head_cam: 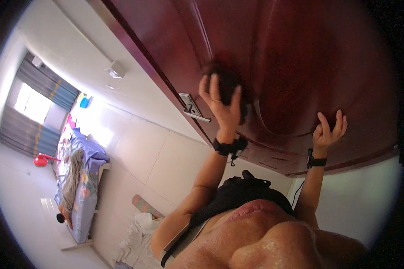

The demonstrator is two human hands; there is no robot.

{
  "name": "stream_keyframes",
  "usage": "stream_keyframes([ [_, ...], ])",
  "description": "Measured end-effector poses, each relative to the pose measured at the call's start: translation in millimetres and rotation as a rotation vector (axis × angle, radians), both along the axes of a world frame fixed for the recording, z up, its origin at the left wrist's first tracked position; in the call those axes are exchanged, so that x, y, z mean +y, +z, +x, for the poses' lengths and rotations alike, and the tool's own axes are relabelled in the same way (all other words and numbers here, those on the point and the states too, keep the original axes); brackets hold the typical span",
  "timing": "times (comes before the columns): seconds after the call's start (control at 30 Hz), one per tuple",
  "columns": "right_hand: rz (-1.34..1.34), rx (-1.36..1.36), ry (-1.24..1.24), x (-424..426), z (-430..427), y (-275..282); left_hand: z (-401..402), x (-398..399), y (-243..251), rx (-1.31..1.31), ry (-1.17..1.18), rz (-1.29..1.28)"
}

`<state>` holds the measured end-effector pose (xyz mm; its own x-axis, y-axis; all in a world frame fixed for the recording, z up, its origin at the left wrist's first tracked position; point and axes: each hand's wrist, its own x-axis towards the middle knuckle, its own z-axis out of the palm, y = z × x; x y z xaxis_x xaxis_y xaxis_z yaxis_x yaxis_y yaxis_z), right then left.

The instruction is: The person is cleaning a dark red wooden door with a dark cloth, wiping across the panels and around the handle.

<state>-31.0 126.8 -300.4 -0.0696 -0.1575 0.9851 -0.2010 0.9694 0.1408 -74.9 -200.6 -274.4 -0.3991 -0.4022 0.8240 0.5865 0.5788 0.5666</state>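
Observation:
My left hand [223, 107] presses a dark, blurred wad [227, 85], possibly a cloth, against a dark red panelled door [293, 67]. Its fingers are spread over the wad, which partly hides behind them. Just left of this hand, a metal lever handle [198, 116] is mounted near the door's edge. Farther right, my right hand [330, 132] touches the lower part of the door with its fingertips, fingers apart and nothing seen in it. Each wrist wears a black band.
To the left, a person [72, 181] lies on a bed [87, 198] with patterned bedding. White crumpled fabric [139, 235] and a patterned board-like item [146, 205] lie on the tiled floor [161, 161]. A red lamp [41, 160] stands beyond the bed, near a curtained window [33, 102].

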Motion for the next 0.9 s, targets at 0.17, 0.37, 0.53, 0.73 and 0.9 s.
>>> stream_keyframes([
  [0.17,0.016,-0.012,-0.054,0,0,-1,10,7,-15,-0.004,-0.192,-0.190],
  [0.37,0.031,-0.049,-0.065,4,-3,1,-11,-45,10,0.022,0.016,-0.219],
  [0.53,0.044,-0.004,-0.053,1,-3,3,-17,-35,2,-0.026,0.024,0.086],
  [0.73,-0.013,0.004,-0.034,-2,-1,-2,25,49,-52,-0.034,-0.249,-0.143],
  [0.9,-0.005,-0.035,-0.045,-2,0,-2,30,56,-61,-0.013,-0.349,-0.322],
])
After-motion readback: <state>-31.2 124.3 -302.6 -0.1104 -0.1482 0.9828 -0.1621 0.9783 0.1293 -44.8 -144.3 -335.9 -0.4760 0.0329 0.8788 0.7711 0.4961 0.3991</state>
